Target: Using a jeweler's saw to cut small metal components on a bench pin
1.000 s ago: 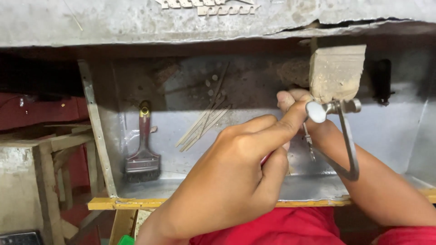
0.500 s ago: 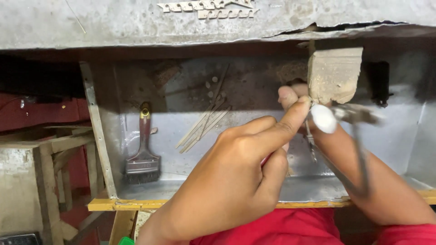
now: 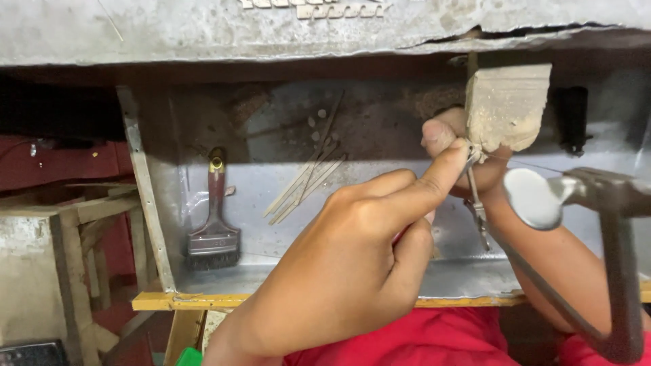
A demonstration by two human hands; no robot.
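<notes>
Metal tray (image 3: 285, 278) holds brush (image 3: 214, 234) near left edge; left hand (image 3: 352, 271) pinches strip (image 3: 477, 203) at peg (image 3: 507, 108); right hand (image 3: 461, 156), grip unclear; saw (image 3: 597, 224) blocks right.

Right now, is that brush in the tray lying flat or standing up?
Lying flat. The brush rests on the metal tray floor, bristles toward the front edge and handle pointing back, apart from both hands.

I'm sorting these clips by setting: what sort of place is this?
Probably a small metalworking or jeweller's bench: a wooden bench peg juts out over a sheet-metal catch tray, with a saw frame, a dusting brush and thin metal strips in view.
</notes>
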